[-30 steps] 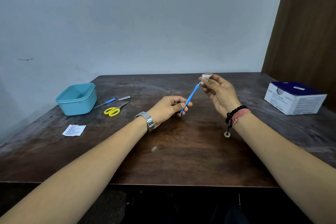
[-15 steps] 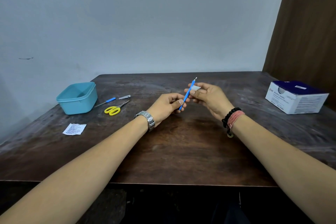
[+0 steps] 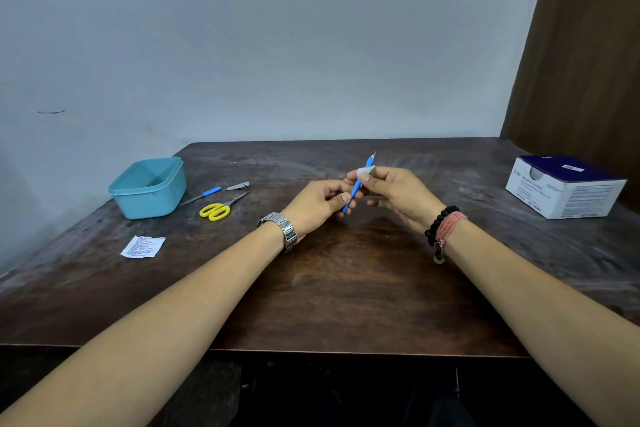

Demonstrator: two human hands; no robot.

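Note:
Above the middle of the dark wooden table (image 3: 346, 305), my left hand (image 3: 320, 203) pinches the lower end of a thin blue-handled tool (image 3: 356, 185) with a metal tip pointing up and away. My right hand (image 3: 394, 191) holds a small white wipe (image 3: 365, 170) wrapped around the tool's shaft, just above my left fingers. The two hands nearly touch.
A teal plastic tub (image 3: 147, 187) stands at the left. Beside it lie a second blue-handled tool (image 3: 202, 195), a nail clipper (image 3: 237, 186) and yellow-handled scissors (image 3: 221, 209). A torn white wrapper (image 3: 142, 246) lies nearer. A white and blue box (image 3: 564, 185) sits far right.
My right hand with the white wipe has slid from the tool's metal tip down to the middle of the shaft, close to my left hand. The tool now stands a little steeper.

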